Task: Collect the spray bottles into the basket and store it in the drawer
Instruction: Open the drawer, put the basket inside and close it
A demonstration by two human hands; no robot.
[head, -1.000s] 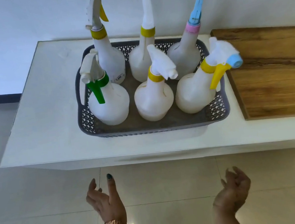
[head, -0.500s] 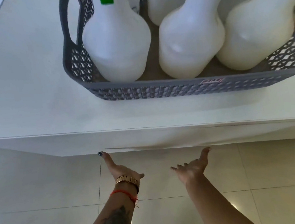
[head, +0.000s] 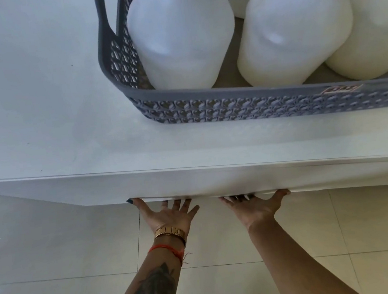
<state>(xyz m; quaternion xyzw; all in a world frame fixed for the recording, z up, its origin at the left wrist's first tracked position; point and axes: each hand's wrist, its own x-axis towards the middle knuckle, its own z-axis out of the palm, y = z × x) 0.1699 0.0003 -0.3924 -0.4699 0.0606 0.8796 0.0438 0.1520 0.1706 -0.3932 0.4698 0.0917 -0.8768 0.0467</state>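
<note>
Basket (head: 252, 109) of spray bottles (head: 181, 33) was parked at 12 o'clock from both hands, left hand (head: 169, 213) and right hand (head: 253, 204) spread wide, empty, under the drawer front (head: 192, 183).

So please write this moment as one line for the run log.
bottles in basket | basket on counter | left hand, right hand under counter edge

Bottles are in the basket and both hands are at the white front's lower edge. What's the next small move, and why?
Probably pull that front straight out with both hands. The left hand and right hand have fingers tucked under its lower edge, no drawer gap shows yet, and the loaded basket waits on top.
</note>
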